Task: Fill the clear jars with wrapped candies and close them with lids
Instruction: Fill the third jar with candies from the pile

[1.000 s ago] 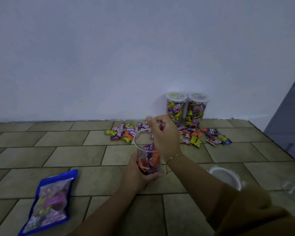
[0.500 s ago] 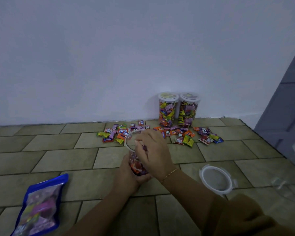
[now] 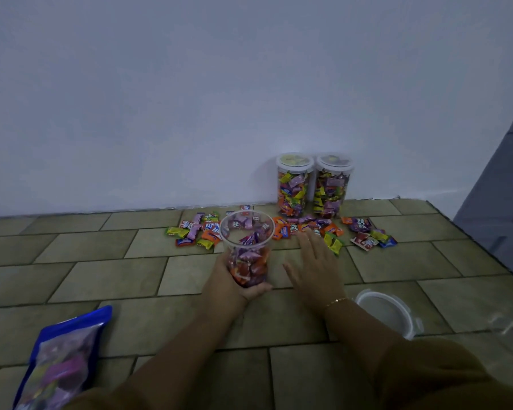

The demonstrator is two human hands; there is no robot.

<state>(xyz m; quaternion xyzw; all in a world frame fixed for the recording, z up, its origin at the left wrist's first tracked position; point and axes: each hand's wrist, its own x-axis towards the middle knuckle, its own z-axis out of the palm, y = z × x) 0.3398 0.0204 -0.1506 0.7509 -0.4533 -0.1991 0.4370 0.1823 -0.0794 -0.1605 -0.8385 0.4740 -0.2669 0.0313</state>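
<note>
Two closed jars (image 3: pixel 294 184) packed with sweets stand side by side against the white wall (image 3: pixel 190 99) right of centre, each topped with a pale lid. Loose wrapped candies (image 3: pixel 314 229) lie scattered over the tiled floor (image 3: pixel 101 276) in front of them, spreading from the middle of the frame towards the right. A blue candy bag (image 3: pixel 54 362) with a clear window lies flat in the lower left corner. At lower right a round white lid (image 3: pixel 388 313) rests on the tiles, partly hidden behind the brown sleeve (image 3: pixel 444 377) at the bottom edge. A grey panel runs down the right edge.

In the centre, the left hand (image 3: pixel 231 282) grips the lower part of an open clear jar (image 3: pixel 247 247), fingers wrapped round its base and hiding some of it. The jar is upright, without a lid, roughly half full of purple, red and orange wrapped sweets; its rim overlaps the scattered pile behind it. Just right of the jar, not touching it, the right hand (image 3: pixel 316 269) is spread palm down with straight fingers, holding nothing, its fingertips near the closest loose candies. A thin bracelet circles that wrist.
</note>
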